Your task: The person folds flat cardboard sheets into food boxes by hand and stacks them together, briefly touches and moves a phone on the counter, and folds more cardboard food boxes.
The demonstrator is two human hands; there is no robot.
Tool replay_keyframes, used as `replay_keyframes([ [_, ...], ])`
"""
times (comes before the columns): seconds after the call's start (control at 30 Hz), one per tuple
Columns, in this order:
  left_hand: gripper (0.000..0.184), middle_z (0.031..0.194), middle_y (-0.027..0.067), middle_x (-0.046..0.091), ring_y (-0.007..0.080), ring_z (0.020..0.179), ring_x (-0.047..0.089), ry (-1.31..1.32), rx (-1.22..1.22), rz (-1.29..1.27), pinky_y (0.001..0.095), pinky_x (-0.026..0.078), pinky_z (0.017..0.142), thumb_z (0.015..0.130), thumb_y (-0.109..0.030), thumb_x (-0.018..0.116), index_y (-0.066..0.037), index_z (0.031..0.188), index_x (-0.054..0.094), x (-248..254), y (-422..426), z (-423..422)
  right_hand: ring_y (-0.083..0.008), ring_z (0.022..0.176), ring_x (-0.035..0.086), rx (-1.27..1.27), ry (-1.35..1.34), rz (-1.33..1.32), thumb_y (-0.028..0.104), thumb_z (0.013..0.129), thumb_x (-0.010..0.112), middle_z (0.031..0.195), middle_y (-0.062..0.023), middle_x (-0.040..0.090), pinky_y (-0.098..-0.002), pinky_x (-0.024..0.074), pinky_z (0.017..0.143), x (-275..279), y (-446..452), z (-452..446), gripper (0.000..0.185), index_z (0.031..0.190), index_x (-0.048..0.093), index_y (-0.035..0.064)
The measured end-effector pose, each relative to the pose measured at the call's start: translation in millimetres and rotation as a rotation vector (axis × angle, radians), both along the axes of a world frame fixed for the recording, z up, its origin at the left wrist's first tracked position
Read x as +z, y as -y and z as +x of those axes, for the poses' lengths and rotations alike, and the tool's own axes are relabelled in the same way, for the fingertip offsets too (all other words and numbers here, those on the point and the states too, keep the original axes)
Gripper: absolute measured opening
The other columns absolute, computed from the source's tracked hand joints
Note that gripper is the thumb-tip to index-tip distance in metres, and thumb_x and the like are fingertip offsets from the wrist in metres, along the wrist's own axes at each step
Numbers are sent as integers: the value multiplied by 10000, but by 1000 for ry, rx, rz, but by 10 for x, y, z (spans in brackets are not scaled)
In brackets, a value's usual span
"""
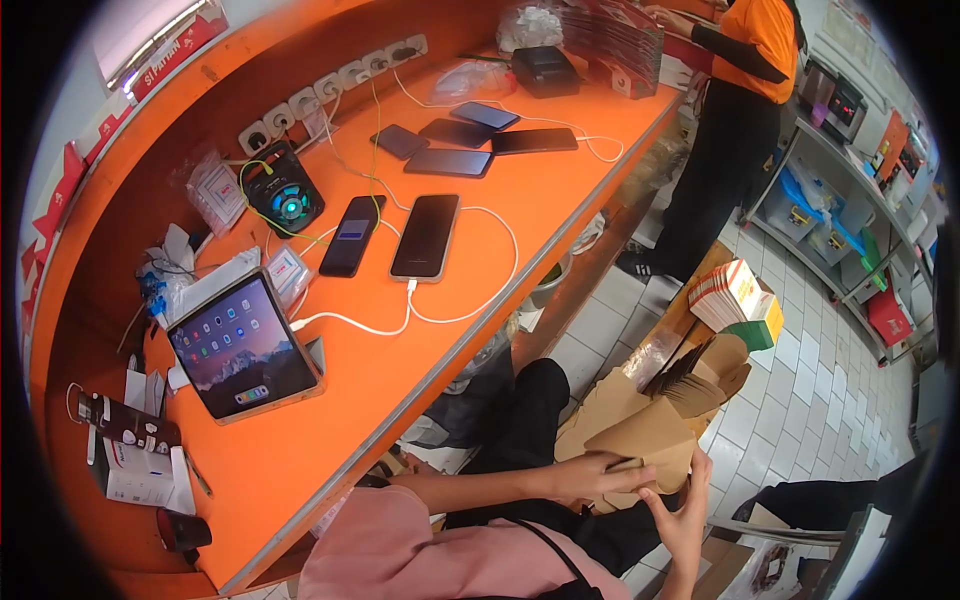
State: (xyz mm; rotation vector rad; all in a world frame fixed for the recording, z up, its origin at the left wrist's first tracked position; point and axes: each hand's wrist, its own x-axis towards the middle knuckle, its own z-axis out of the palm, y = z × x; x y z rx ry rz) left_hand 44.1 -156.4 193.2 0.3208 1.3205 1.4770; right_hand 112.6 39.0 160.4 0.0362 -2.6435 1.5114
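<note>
A brown cardboard food box (648, 440), partly folded with its flaps standing up, is held above my lap. My left hand (598, 476) grips its near left edge, the fingers bent over a flap. On the near right side, my right hand (682, 508) has its thumb and fingers closed on the box wall. Just beyond, more brown cardboard boxes (708, 375) sit stacked and nested on a low wooden bench. A flat brown sheet (600, 408) lies beside them, partly behind the box in my hands.
An orange counter (400, 340) on the left carries a tablet (243, 345), several phones (425, 235), cables and a round-fronted black speaker (288, 195). Printed cartons (725, 292) stand at the bench's far end. A person in an orange shirt (760, 45) stands by the counter. Metal shelving (830, 215) lines the right.
</note>
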Motion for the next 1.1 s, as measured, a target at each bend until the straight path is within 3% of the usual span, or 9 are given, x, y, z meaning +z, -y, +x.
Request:
replay_keyframes([
  [0.07,545,1151,109,498,124,1032,467,60,103,140,239,391,868,890,-392,496,23,1234,415,-61,0,43,-261,1061,479,30,-21,-72,64,636,741,1175,-130,448,-338,354,941,-52,-12,1,809,1315,310,-13],
  [0.13,556,1188,107,470,127,1066,460,-24,224,276,236,386,891,881,-371,523,14,1258,386,-271,-45,97,-243,1144,446,38,167,-497,59,650,731,1258,-162,448,-335,317,980,-62,20,22,814,1330,290,-21],
  [0.23,598,1262,110,415,152,1161,394,202,170,286,288,370,932,876,-329,546,-1,1314,306,-236,2,94,-216,1147,445,92,169,-441,62,653,735,1246,-156,474,-326,319,978,-155,-47,40,793,1319,313,-31],
  [0.53,551,1090,101,528,132,977,535,109,211,334,248,485,751,814,-278,647,-10,1230,406,-647,-146,218,-174,1042,499,135,249,-491,50,665,743,1128,-106,529,-290,391,903,-48,-92,74,702,1251,374,-64],
  [0.67,541,1067,95,536,134,961,543,-11,207,401,259,491,752,805,-273,656,-14,1215,417,-564,-147,182,-172,1038,497,137,225,-466,37,665,739,1132,-104,522,-286,384,904,-77,-90,91,705,1256,368,-62],
  [0.87,623,1199,104,470,165,1118,444,301,235,346,286,429,869,798,-258,658,-18,1283,350,-230,-47,93,-221,1096,464,73,29,-376,292,650,761,1208,-128,441,-328,369,920,-182,-83,59,830,1282,329,-28],
  [0.97,615,1174,122,496,181,1100,470,265,219,277,293,435,871,781,-283,671,-17,1259,391,-153,-35,61,-239,1140,424,55,97,-494,382,630,747,1243,-139,388,-346,360,934,-186,-132,5,918,1310,279,-21],
  [1.03,624,1161,142,513,193,1078,493,-196,132,34,298,426,888,757,-309,690,-13,1237,421,-220,-62,22,-243,1141,425,38,64,-433,289,626,751,1240,-131,377,-343,368,935,-189,-154,-6,891,1317,275,-13],
  [1.1,626,1157,143,519,195,1072,497,-178,156,44,302,421,893,750,-313,695,-11,1229,430,-242,-55,46,-243,1141,426,37,92,-445,252,624,747,1241,-127,371,-341,372,935,-101,-114,13,882,1321,273,-8],
])
